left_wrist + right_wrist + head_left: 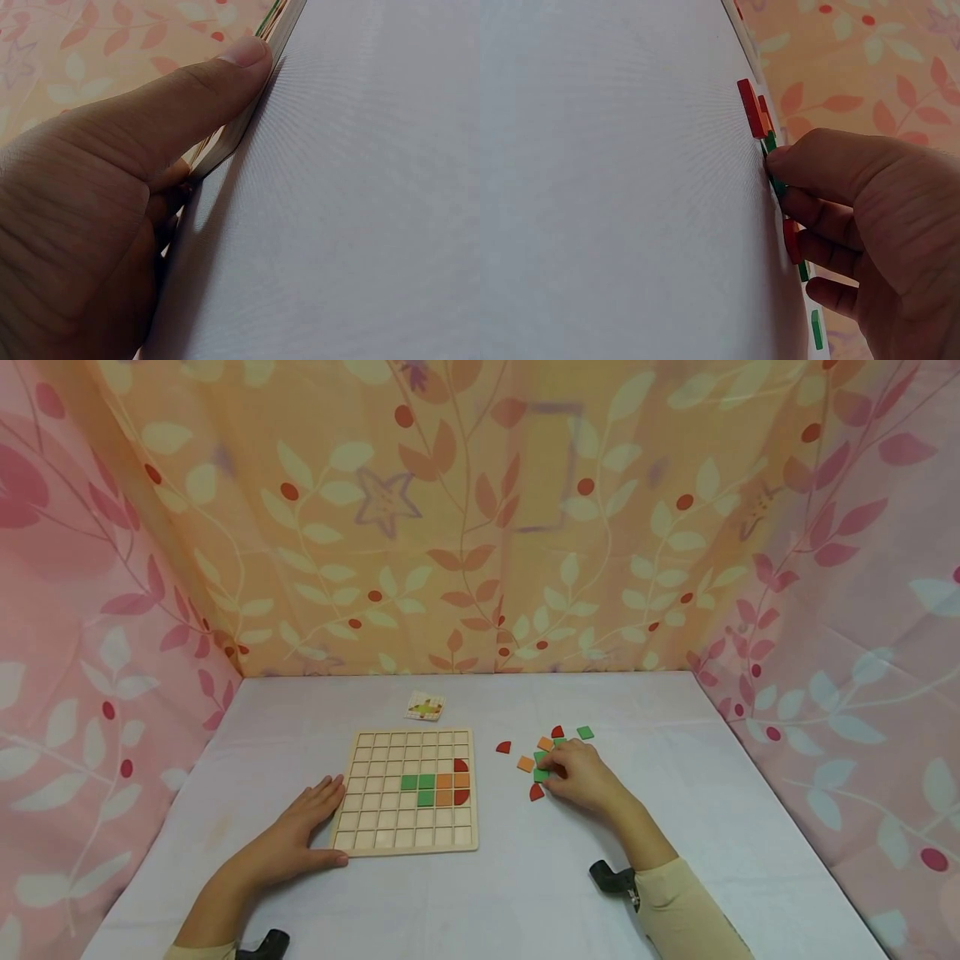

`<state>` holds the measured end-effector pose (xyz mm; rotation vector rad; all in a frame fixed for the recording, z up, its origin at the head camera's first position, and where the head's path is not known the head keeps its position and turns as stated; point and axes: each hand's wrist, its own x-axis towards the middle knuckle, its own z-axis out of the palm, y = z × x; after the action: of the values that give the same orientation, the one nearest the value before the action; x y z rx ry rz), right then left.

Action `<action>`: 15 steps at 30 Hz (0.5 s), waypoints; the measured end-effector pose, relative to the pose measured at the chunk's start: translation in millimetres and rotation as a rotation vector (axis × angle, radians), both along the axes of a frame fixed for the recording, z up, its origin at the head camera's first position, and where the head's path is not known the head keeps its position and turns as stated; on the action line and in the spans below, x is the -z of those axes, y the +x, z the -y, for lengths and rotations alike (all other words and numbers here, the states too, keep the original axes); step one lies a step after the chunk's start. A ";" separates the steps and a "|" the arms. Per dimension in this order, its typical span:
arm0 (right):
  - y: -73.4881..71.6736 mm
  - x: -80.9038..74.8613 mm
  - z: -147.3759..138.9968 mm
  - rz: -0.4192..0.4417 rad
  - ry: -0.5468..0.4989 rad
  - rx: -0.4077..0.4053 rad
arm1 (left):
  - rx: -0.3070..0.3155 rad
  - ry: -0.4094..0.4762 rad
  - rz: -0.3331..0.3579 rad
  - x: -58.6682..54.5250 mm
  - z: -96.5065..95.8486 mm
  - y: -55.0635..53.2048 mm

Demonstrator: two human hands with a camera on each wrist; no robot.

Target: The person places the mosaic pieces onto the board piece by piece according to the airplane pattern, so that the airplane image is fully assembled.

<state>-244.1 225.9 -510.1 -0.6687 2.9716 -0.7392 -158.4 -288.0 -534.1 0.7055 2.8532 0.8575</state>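
Note:
A wooden grid board (375,839) lies on the table, with green, orange and red pieces set in its right-hand cells. My left hand (288,839) rests against the board's left edge, fingers extended; in the left wrist view the thumb (244,56) touches the board's side. To the right of the board, my right hand (583,777) is down among loose pieces. Its thumb and forefinger pinch a green tile (779,185), partly hidden by the fingers. Close by lie a red quarter-round piece (536,792) and an orange square (526,764).
Behind the board is a small picture card (425,706). Another red quarter-round (503,747) and a green square (585,732) lie farther back on the white tablecloth (525,893). Patterned curtains (465,527) enclose the table at the back and sides.

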 end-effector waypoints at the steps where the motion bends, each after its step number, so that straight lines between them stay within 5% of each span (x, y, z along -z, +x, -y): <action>1: 0.0 -0.2 0.0 0.002 -0.002 0.000 | 0.001 -0.001 0.000 -0.3 -0.1 0.0; 15: 0.8 -15.1 -0.4 -0.057 -0.066 0.004 | -0.004 0.015 -0.001 -4.1 -3.0 2.1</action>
<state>-243.3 226.3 -495.0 -0.6984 3.0127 -0.8363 -156.3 -285.0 -530.0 0.7023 2.8525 0.8803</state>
